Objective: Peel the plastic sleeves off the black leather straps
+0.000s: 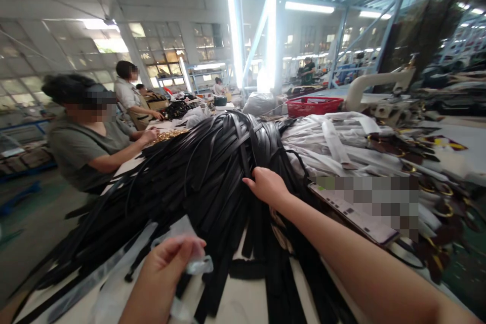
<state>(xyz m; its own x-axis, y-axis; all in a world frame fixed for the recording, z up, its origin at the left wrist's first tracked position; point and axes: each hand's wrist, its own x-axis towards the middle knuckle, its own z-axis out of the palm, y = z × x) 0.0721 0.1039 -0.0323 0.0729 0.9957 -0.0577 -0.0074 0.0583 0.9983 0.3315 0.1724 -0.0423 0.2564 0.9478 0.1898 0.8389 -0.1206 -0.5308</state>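
Note:
A large heap of long black straps (212,162) covers the middle of the table, their ends hanging toward me. My right hand (268,185) reaches into this heap, its fingers curled round a black strap and its thumb pointing left. Lower down, my left hand (170,258) pinches a thin clear plastic sleeve (185,228) between thumb and fingers. More clear plastic (102,273) lies under and left of that hand. A phone-like device (353,212), partly blurred out, rests to the right of my right forearm.
White-wrapped straps (334,142) with brown ends and gold rings are piled at right. Behind them stand a red basket (313,105) and a sewing machine (379,88). A co-worker (87,136) sits at left beside gold-coloured pieces (170,134); another person (132,93) works farther back.

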